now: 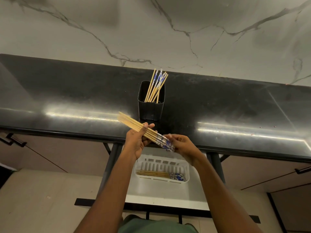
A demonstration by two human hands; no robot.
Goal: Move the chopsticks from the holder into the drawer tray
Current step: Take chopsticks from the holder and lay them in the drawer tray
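Note:
A black holder (151,107) stands on the dark counter, with several bamboo chopsticks (155,87) with blue-and-white ends leaning in it. A bundle of several chopsticks (130,123) is held flat above the counter's front edge. My left hand (135,142) grips its middle, and my right hand (182,145) pinches the patterned ends. Below, a white tray (162,163) in the open drawer holds several more chopsticks (160,174) lying side by side.
The dark counter (218,105) runs left to right under a marble wall (151,31). The open drawer's pale floor (161,195) sticks out towards me. Cabinet handles sit at far left (11,140) and far right (303,170).

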